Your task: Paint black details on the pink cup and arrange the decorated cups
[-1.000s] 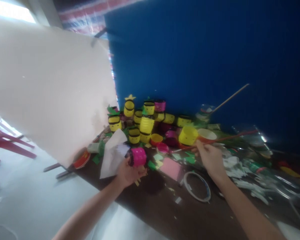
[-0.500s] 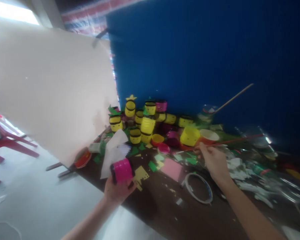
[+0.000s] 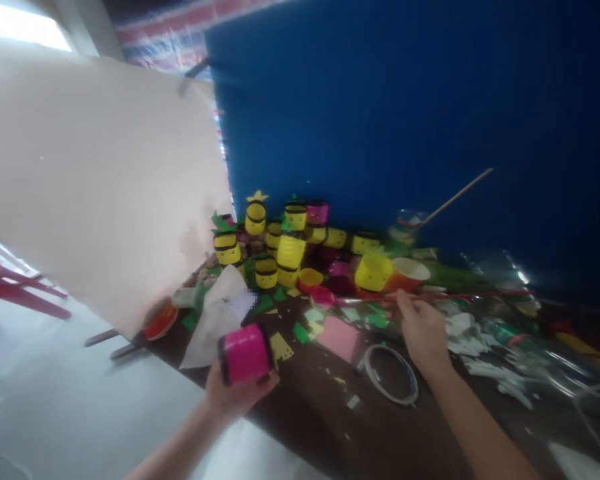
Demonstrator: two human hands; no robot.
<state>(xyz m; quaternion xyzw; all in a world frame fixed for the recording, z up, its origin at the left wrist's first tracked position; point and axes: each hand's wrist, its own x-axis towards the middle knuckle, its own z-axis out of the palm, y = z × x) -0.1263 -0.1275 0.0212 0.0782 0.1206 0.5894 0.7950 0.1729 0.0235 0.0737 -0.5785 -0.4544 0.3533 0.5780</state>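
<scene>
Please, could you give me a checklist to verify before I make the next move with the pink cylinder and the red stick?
1. Left hand supports the pink cylinder: ok.
2. Right hand grips the red stick: ok.
3. Cylinder and stick apart: ok.
4. Stick's end inside the small pink dish: cannot tell.
5. Table free of scraps: not ok; a green scrap lies near the pink sheet.

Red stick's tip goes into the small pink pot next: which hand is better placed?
Probably the right hand: it holds the red stick, tip near the pink pot. The left hand holds the magenta cylinder.
</scene>
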